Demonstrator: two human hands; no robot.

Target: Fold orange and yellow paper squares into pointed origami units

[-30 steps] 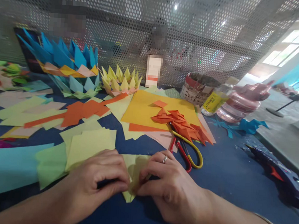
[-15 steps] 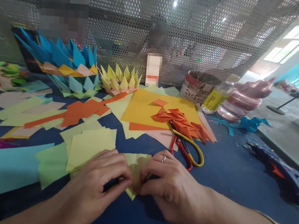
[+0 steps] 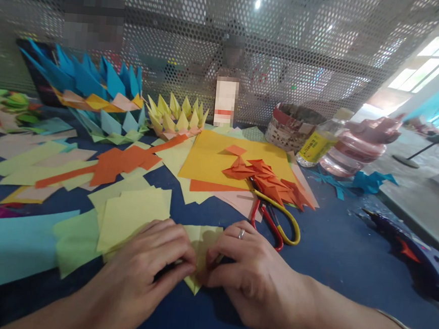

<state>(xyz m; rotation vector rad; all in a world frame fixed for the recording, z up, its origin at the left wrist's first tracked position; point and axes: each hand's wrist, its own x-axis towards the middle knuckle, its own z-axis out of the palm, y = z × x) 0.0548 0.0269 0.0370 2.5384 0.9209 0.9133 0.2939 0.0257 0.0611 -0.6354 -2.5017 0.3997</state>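
Note:
A small sheet of pale yellow paper lies in front of me, its lower edges folded to a point toward me. My left hand pinches its left side between thumb and fingers. On the opposite side my right hand, with a ring on one finger, is closed on the paper's right part. Both hands' fingertips cover much of the folds. Just left of my left hand is a stack of pale yellow squares. Scissors with red and yellow handles lie beyond my right hand.
Folded orange pieces sit on yellow-orange sheets. Blue and yellow paper crowns stand at the back left. A round basket, a labelled bottle and a pink bottle stand back right; a glue gun lies right.
Almost nothing differs. Both hands keep their pinch on the yellow paper, with only a very slight shift to the right.

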